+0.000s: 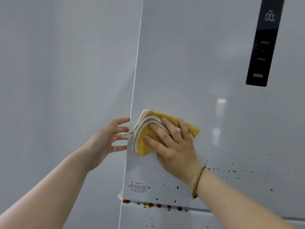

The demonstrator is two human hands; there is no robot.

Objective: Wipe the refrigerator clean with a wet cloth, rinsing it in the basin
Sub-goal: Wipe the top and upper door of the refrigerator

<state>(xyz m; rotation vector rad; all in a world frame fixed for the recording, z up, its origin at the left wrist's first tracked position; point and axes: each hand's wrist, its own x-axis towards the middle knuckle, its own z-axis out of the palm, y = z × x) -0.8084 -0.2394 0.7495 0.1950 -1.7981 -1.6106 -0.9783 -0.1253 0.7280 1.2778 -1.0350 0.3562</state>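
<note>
Left forearm (49, 187) against grey wall (49, 63) — brown spatter (150, 204) dots the white refrigerator (198, 63).

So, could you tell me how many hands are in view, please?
2: left hand at the left edge of the refrigerator; right hand flat on the yellow cloth.

cloth (166, 128) on refrigerator (189, 71), display panel (264, 43) upper right
</note>
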